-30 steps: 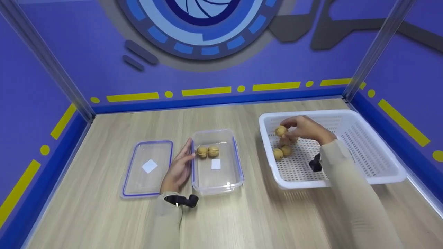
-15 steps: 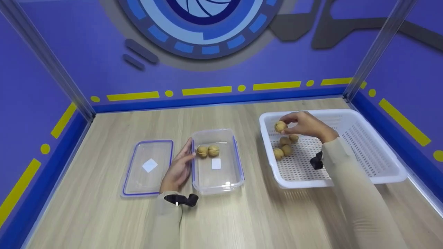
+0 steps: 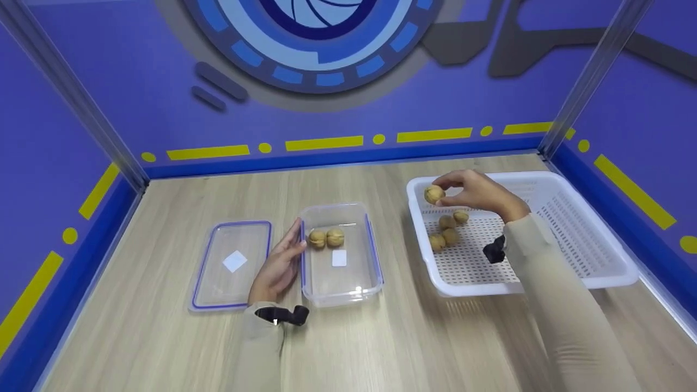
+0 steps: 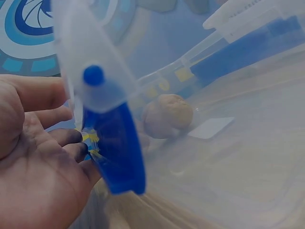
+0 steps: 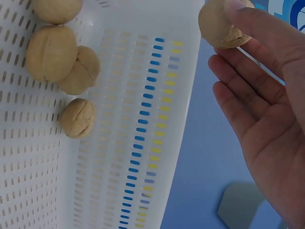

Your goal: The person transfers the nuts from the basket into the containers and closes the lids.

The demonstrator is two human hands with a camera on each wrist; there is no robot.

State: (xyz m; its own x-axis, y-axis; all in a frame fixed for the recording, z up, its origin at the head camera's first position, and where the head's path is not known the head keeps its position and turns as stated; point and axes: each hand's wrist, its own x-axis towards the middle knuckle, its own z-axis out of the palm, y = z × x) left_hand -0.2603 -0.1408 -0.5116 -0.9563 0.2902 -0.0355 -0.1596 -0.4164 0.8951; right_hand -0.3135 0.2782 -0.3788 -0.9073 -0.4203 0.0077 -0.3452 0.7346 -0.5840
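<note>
Pale wood-grain table [image 3: 381,348] fills the foreground, boxed in by purple walls with yellow dashes. Nearest the viewer, both sleeves reach forward. The left hand [image 3: 277,267] lies with straight, relaxed fingers along the left wall of the clear storage box [image 3: 321,283] — steadying it, gripping nothing; the left wrist view shows the palm beside the box's blue latch [image 4: 116,152]. Just left of that hand the blue-rimmed lid [image 3: 218,288] lies flat on the table. Inside the box, 2 walnuts [image 3: 326,238] sit side by side, touching, near the far end, with a white label [image 3: 339,258] on the floor behind them.

Further right, the white perforated basket [image 3: 577,272] holds 4 loose walnuts [image 3: 447,228] clustered near its left wall. Farther back, the right hand [image 3: 479,191] is raised above the basket's far-left corner, thumb and fingertips pinching 1 walnut [image 3: 434,194]; the right wrist view shows that nut [image 5: 224,24] held clear of the mesh, the other fingers extended below it.

By my reading, the step in hand is the carry — a nut lifted out and heading toward the box. The next move would call for a leftward sweep over the basket rim, a low descent beside the 2 nuts already there, and a gentle release so it does not roll or bounce out.
</note>
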